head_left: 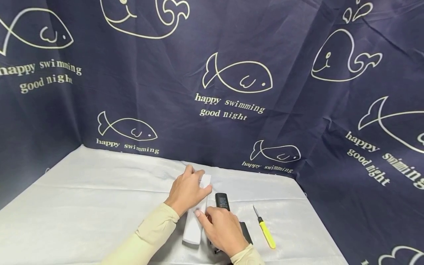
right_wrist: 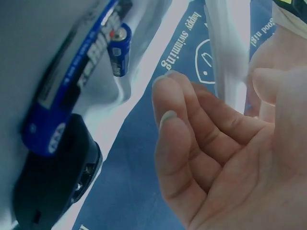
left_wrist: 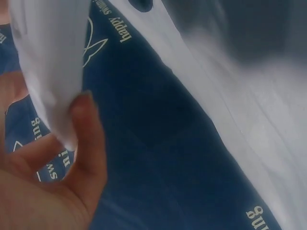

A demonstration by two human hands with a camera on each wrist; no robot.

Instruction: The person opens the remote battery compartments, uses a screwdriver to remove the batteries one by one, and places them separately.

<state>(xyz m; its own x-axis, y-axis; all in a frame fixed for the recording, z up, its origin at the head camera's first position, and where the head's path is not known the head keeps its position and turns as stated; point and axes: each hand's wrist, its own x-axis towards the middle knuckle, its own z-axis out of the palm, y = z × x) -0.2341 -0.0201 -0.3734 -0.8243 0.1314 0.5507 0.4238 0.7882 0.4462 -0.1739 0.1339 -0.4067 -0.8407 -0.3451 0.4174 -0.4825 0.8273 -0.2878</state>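
Observation:
A long, slim white object, which looks like a remote control (head_left: 193, 232), lies slanted with its plain side up. My left hand (head_left: 187, 189) grips its far end; in the left wrist view the thumb and a finger (left_wrist: 88, 143) pinch the tip of the white remote control (left_wrist: 53, 57). My right hand (head_left: 223, 226) is beside the near half, its thumb touching the top. In the right wrist view the right hand's fingers (right_wrist: 172, 143) curve loosely, with nothing visible inside them. The right hand partly hides a black device (head_left: 222, 200) with a printed label.
A yellow-handled screwdriver (head_left: 266, 233) lies to the right on the white cloth (head_left: 99, 213). Another black piece (head_left: 246, 233) sits beside the right hand. Two blue batteries (right_wrist: 72, 81) and a black casing (right_wrist: 53, 182) show in the right wrist view. Dark blue printed fabric (head_left: 172, 92) walls the back and sides.

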